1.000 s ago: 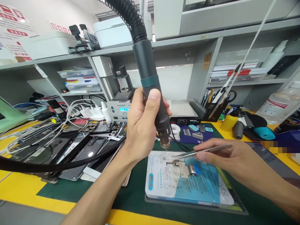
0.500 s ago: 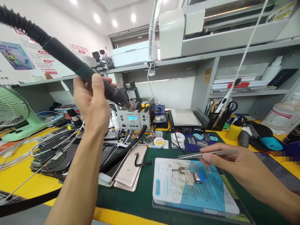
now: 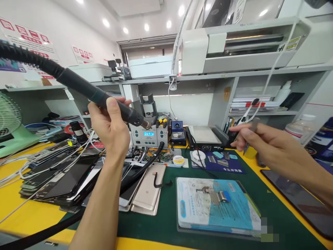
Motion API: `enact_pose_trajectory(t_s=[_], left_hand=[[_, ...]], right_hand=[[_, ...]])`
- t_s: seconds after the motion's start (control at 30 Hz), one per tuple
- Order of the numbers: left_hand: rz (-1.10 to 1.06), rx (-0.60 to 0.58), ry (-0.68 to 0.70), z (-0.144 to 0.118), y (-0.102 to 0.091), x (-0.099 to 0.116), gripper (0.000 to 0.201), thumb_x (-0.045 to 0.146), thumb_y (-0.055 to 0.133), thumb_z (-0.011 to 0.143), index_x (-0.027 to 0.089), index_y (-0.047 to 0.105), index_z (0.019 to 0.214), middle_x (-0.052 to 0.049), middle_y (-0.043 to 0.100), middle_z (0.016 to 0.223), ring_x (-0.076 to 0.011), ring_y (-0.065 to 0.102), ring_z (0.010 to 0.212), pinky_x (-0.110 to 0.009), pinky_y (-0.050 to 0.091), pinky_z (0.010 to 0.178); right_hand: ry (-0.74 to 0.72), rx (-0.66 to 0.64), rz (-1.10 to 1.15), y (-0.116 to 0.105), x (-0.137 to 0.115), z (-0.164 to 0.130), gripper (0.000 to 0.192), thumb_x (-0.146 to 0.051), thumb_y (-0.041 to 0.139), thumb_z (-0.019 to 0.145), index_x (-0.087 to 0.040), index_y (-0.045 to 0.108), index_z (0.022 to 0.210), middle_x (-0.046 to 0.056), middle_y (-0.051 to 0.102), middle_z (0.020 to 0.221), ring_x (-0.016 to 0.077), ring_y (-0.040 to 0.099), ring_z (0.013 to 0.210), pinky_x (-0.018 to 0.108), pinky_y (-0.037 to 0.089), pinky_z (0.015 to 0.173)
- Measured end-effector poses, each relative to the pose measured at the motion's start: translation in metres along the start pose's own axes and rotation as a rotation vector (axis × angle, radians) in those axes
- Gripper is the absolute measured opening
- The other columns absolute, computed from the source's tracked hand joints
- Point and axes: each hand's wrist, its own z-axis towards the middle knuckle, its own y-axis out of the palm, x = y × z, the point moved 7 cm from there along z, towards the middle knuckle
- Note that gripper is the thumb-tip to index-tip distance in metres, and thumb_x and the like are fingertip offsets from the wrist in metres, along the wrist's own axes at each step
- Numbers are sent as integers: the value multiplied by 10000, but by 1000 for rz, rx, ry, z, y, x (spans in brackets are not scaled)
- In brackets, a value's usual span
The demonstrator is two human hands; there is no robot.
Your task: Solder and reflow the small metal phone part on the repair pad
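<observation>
My left hand point(image 3: 110, 128) is wrapped round the black handle of a hot air gun point(image 3: 80, 86), thumb on top. Its metal nozzle points right and slightly down, in front of the hot air station point(image 3: 139, 139) with a lit blue display. On the right, my right hand point(image 3: 267, 144) pinches a pair of grey tweezers point(image 3: 255, 124), held steeply over the desk's right side; the fingers partly cover them. Below and between the hands, a small metal phone part point(image 3: 214, 198) with a blue-ended flex cable point(image 3: 223, 196) lies on a blue-and-white package point(image 3: 192, 217).
Gold phone backs point(image 3: 149, 187) carry a loose black flex cable point(image 3: 156, 180). Stacked dark phone screens point(image 3: 70, 177) and white cables lie left. Behind are a solder wire spool point(image 3: 198, 158), a soldering station point(image 3: 178, 133) and a hot plate point(image 3: 205, 135). A dark phone point(image 3: 299, 201) lies right.
My right hand has lifted away from above the package, up and right, turning the tweezers from level to steep. The view has shifted; the station's displayed number has risen. My left hand keeps its grip.
</observation>
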Motion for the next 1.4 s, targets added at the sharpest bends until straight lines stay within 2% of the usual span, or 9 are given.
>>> enact_pose_trajectory(t_s=[0.1,0.23,0.33,0.5,0.67,0.83,0.97,1.13,1.4], left_hand=[[32,16,4,0,-4,1,264,469,639,956,217,572,1002,-23,729,918,-206,752,790,-416,593,831],[43,6,-27,3,-8,4,198,452,651,949,269,584,985,-15,729,934,-192,757,818,-378,605,819],[24,5,-56,3,-12,4,177,444,650,951,282,586,982,-10,728,940,-184,755,830,-363,606,810],[11,21,-82,3,-15,4,264,485,635,949,236,559,995,-31,723,939,-180,749,789,-364,601,800],[-20,-4,-106,3,-16,5,182,430,620,968,258,566,997,-23,697,964,-177,747,825,-343,593,811],[-22,-24,-107,1,-17,7,169,414,615,973,257,570,1015,-23,701,964,-174,748,855,-323,582,824],[-40,-9,-121,1,-18,6,168,413,632,966,261,577,1011,-8,709,953,-167,744,844,-314,579,817],[-55,-7,-142,1,-20,5,150,400,638,965,268,576,1003,-4,713,946,-169,743,848,-325,581,835],[-58,-9,-130,-1,-18,6,130,393,641,964,279,581,984,3,710,939,-162,730,796,-336,578,834]], right_hand=[[-67,-169,-12,26,-40,19,403,-535,459,1011,-248,679,1190,-42,466,591,125,351,443,283,288,421],[-249,-235,-194,70,-93,38,342,-451,552,968,-203,682,774,-39,421,558,121,373,496,291,307,509],[-396,-264,-497,104,-115,53,279,-343,519,958,-193,741,879,6,589,610,150,488,554,301,321,556],[-419,-349,-656,146,-118,82,294,-364,564,923,-152,754,997,93,718,733,240,622,710,317,344,581],[-451,-429,-796,179,-114,102,384,-397,644,906,-108,688,1155,158,749,926,288,674,844,339,430,650],[-479,-457,-922,208,-113,110,355,-415,628,974,-145,635,1206,89,701,1086,224,682,930,404,559,810],[-500,-452,-983,228,-112,111,345,-366,647,981,-147,628,1246,105,667,1213,234,680,1022,438,578,876],[-500,-429,-1013,242,-108,111,367,-344,663,972,-136,620,1271,126,647,1266,253,669,1073,449,576,897],[-414,-389,-993,244,-103,110,377,-337,668,970,-123,616,1276,137,646,1263,251,673,1062,437,581,887]])
